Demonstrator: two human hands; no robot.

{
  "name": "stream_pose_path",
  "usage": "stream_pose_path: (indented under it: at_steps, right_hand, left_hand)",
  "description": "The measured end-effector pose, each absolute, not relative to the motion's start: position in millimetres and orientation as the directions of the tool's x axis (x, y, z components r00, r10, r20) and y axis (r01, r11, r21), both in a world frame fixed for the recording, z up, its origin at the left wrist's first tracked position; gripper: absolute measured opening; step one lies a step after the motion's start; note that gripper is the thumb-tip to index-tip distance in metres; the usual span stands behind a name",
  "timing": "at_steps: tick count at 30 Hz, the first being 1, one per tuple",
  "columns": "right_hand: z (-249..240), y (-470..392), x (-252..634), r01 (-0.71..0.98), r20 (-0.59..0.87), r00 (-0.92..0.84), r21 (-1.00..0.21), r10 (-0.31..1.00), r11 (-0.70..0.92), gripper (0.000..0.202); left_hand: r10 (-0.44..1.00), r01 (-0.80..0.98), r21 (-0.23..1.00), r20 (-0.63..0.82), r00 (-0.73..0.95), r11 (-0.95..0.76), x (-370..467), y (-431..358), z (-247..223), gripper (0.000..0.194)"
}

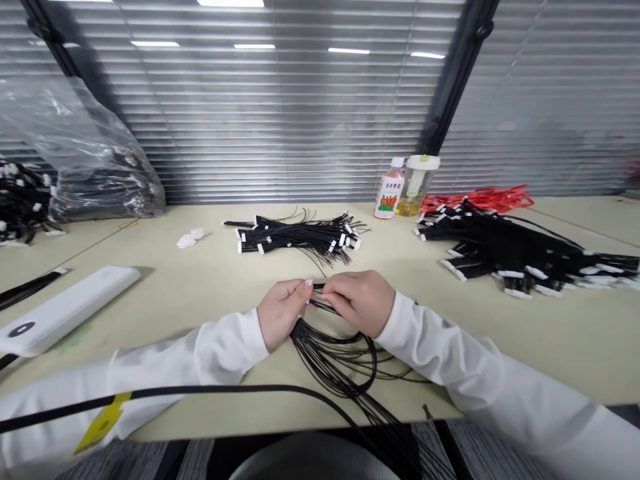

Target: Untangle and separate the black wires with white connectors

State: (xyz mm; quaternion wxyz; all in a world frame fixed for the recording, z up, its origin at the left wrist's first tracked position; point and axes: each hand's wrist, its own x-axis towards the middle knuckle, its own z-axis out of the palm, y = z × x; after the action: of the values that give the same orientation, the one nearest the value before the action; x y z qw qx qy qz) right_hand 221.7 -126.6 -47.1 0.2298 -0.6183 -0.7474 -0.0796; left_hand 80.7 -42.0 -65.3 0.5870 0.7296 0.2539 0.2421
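Observation:
A bundle of thin black wires (pixel 330 360) runs from my fingers down over the table's front edge. My left hand (pixel 285 310) pinches the wires' upper end, where a small white piece shows at the fingertips. Close beside it, my right hand (pixel 361 301) is closed, thumb and forefinger pinched on a black wire near that end. The fingertips of both hands almost meet. What sits between them is too small to make out fully. Beyond the hands lies a pile of black cables with white connectors (pixel 300 235).
A white power bank (pixel 75 303) lies at left, near a plastic bag of cables (pixel 107 180). At right are more black cables (pixel 520 247) and red cables (pixel 485 198). A drink bottle (pixel 389 190) and a clear cup (pixel 416 187) stand behind. A black cord (pixel 210 389) crosses in front.

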Motion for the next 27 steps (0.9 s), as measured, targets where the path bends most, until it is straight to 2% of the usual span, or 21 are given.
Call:
stream_pose_path:
  at_steps: [3,6,7,9,11,15,17,23,27]
  right_hand:
    - [-42,-124,231,0.957,0.435,-0.109,-0.196,0.894,0.212,0.018]
    - [-31,-125,243,0.954,0.477,-0.074,-0.222,0.876,0.202,0.050]
    - [-27,-127,245,0.954,0.500,-0.041,-0.238,0.865,0.184,0.053]
    - [-19,-132,246,0.941,0.504,0.042,-0.311,0.863,0.135,0.045]
    - [-14,-138,240,0.900,0.413,0.064,-0.417,0.908,0.127,0.042]
    - [-19,-144,222,0.787,0.117,-0.154,-0.586,0.981,0.194,0.043]
    - [-26,-143,216,0.777,0.085,-0.198,-0.594,0.977,0.209,0.039]
    - [-42,-135,210,0.832,0.265,-0.070,-0.516,0.962,0.202,0.017]
    - [-43,-134,206,0.848,0.308,-0.117,-0.464,0.944,0.256,0.019]
  left_hand:
    - [0.687,0.067,0.988,0.045,0.725,-0.136,83,-41,-66,0.044]
    - [0.761,0.049,0.997,0.015,0.649,-0.062,85,-39,-69,0.043]
    - [0.784,0.046,0.998,0.008,0.621,-0.047,86,-38,-70,0.043]
    - [0.831,0.050,0.997,0.016,0.557,-0.052,86,-35,-70,0.043]
    - [0.860,0.060,0.995,0.040,0.509,-0.082,87,-32,-70,0.043]
    - [0.851,0.039,0.992,0.082,0.518,-0.120,86,-30,-69,0.042]
    - [0.843,0.030,0.990,0.100,0.529,-0.136,85,-29,-70,0.041]
    - [0.849,0.065,0.985,0.106,0.518,-0.163,87,-28,-72,0.039]
    - [0.854,0.090,0.987,0.069,0.516,-0.134,87,-28,-71,0.040]
